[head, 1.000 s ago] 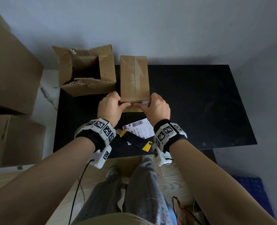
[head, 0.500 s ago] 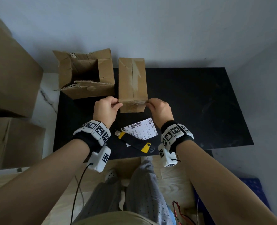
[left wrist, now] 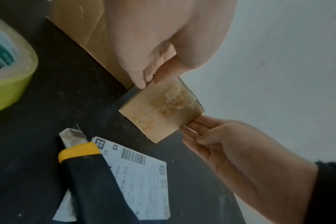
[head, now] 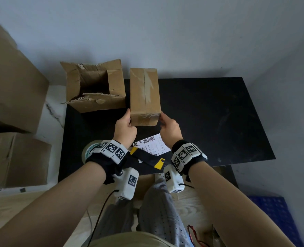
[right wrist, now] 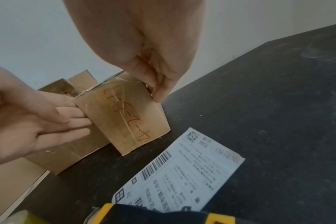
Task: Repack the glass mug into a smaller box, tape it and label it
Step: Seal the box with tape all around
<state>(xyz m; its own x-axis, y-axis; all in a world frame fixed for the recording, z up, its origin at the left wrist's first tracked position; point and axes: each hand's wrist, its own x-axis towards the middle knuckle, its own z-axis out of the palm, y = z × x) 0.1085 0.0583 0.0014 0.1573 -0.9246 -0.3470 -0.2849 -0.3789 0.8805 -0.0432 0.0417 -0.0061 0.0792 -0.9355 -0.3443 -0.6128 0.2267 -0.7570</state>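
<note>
A small closed cardboard box [head: 145,97], taped along its top seam, lies on the black table [head: 210,113]. Orange handwriting under tape shows on its near end [left wrist: 163,112] [right wrist: 125,118]. My left hand [head: 125,125] presses straight fingers [right wrist: 75,119] against the box's left side near that end. My right hand [head: 168,125] touches the right side with straight fingers [left wrist: 192,125]. A white shipping label [head: 152,145] lies flat on the table just in front of the box, between my wrists. The glass mug is not visible.
A larger open, torn cardboard box [head: 94,86] stands just left of the small one. A black and yellow utility knife [head: 147,158] lies over the label's near edge. A tape roll [head: 89,151] sits under my left wrist. Big cartons [head: 10,86] are stacked beyond the table's left edge.
Both hands have slid from the near top edge of the small box outward to its left and right sides. The box stays on the table.
</note>
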